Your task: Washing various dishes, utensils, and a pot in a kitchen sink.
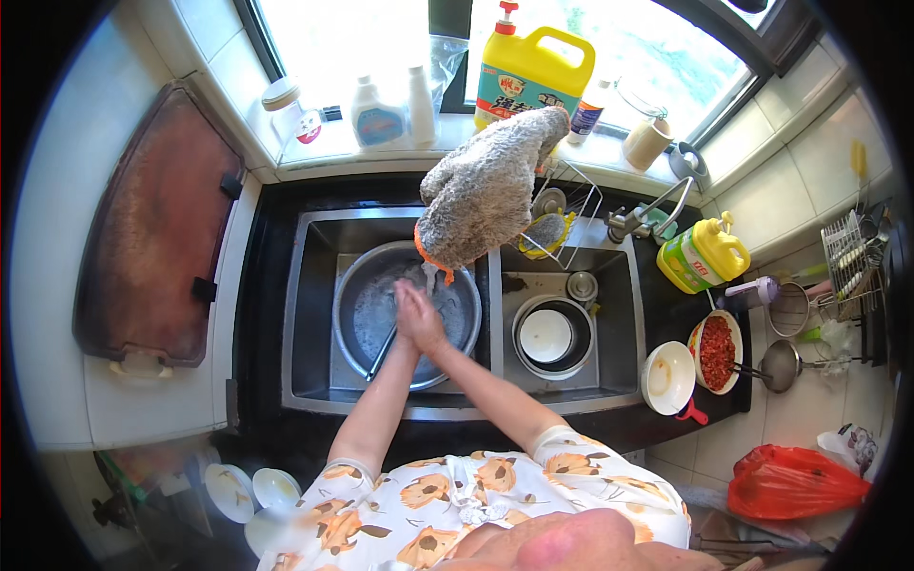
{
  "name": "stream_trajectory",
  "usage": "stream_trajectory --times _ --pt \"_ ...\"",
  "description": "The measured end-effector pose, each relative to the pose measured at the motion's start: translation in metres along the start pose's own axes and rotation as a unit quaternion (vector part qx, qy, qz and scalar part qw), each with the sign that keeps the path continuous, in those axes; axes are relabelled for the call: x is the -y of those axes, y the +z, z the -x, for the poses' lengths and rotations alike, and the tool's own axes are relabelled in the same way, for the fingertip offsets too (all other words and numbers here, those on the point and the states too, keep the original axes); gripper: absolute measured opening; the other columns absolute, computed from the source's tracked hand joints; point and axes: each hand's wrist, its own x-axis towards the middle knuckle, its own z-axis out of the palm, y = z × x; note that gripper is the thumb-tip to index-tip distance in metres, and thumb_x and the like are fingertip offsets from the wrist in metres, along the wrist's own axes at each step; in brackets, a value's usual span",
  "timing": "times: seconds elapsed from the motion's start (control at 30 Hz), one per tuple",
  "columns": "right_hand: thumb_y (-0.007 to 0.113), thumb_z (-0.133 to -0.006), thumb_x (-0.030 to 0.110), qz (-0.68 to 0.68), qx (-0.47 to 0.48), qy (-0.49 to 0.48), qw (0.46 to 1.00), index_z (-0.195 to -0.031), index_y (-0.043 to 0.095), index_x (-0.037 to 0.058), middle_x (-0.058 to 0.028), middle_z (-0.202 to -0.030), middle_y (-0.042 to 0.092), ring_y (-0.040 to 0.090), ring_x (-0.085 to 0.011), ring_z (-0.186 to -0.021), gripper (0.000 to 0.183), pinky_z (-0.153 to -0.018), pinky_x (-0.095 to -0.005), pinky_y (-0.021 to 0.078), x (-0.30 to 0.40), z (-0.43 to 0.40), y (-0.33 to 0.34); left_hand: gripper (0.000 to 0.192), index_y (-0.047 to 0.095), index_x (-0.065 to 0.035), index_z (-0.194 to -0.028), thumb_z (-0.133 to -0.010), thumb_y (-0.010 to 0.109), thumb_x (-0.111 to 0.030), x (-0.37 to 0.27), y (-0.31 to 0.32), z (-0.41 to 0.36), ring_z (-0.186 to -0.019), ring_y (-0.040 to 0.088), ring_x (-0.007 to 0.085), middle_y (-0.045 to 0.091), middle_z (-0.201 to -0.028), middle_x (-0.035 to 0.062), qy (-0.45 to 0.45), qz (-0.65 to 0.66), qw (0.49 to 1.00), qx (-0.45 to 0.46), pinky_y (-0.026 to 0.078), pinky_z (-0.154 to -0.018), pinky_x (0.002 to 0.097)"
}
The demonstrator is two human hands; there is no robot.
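Note:
My left hand (407, 303) and my right hand (425, 327) are pressed palm to palm over a round metal basin (469, 314) in the left sink bowl. Running water (429, 277) falls just beside my fingers, and the water in the basin looks foamy. A dark handle (382, 352) leans over the basin's near rim, by my left wrist; whether a hand touches it I cannot tell. Above the basin hangs a grey fluffy cloth (485, 189) with orange edging, hiding the tap's outlet. No object shows between my palms.
Nested bowls (546, 335) sit in the right sink bowl (621, 321). A wire rack (571, 214) stands behind it. At right are a yellow jug (703, 255), an empty-looking white bowl (668, 378) and a bowl of chopped red food (716, 353). A cutting board (161, 235) leans at left.

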Motion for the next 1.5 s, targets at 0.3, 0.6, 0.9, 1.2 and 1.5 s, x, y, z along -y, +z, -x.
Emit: stream_trajectory --times 0.3,0.6,0.9,1.2,1.5 --pt "0.046 -0.084 0.015 0.031 -0.002 -0.055 0.998 -0.116 0.048 -0.0002 -0.0202 -0.100 0.056 0.053 -0.0373 -0.093 0.036 -0.083 -0.0420 0.0421 0.038 0.019 0.023 0.056 0.034 -0.0101 -0.133 -0.092 0.031 -0.048 0.004 -0.082 -0.053 -0.121 0.037 0.0176 0.039 -0.132 0.0060 0.071 -0.056 0.996 -0.017 0.026 -0.101 0.0273" --pt "0.039 -0.087 0.014 0.186 -0.050 -0.145 0.970 -0.126 0.037 -0.0025 -0.0238 -0.122 0.046 0.045 -0.0368 -0.112 0.043 -0.096 -0.0389 0.0351 -0.039 0.006 0.004 0.050 0.049 -0.0126 -0.113 -0.091 0.030 -0.052 0.015 -0.053 -0.048 -0.097 0.048 0.0151 0.051 -0.102 0.0039 -0.151 0.090 0.907 0.382 0.039 -0.086 0.0313" --pt "0.040 -0.087 0.011 -0.009 0.114 0.051 0.992 -0.129 0.031 -0.0030 -0.0236 -0.121 0.047 0.042 -0.0371 -0.115 0.046 -0.098 -0.0394 0.0333 0.017 -0.037 -0.036 0.070 0.039 -0.0075 -0.128 -0.086 0.030 -0.062 0.001 0.009 0.021 -0.115 0.039 0.0178 0.042 -0.126 0.0047 0.035 -0.203 0.977 0.061 0.025 -0.101 0.0293" --pt "0.039 -0.088 0.012 -0.051 0.045 0.056 0.996 -0.112 0.049 -0.0061 -0.0221 -0.118 0.049 0.044 -0.0358 -0.113 0.032 -0.098 -0.0380 0.0337 -0.020 -0.033 -0.039 0.054 0.040 -0.0106 -0.125 -0.089 0.037 -0.051 0.016 0.040 0.021 -0.104 0.046 0.0139 0.049 -0.112 0.0003 -0.017 -0.073 0.996 0.043 0.035 -0.090 0.0274" --pt "0.033 -0.090 0.019 -0.042 0.077 0.069 0.994 -0.112 0.047 -0.0062 -0.0224 -0.115 0.051 0.050 -0.0342 -0.107 0.037 -0.088 -0.0373 0.0420 0.007 -0.009 -0.004 0.062 0.049 -0.0108 -0.116 -0.086 0.031 -0.062 -0.001 -0.029 -0.027 -0.093 0.052 0.0144 0.054 -0.104 0.0029 -0.017 0.055 0.990 0.131 0.039 -0.085 0.0267"
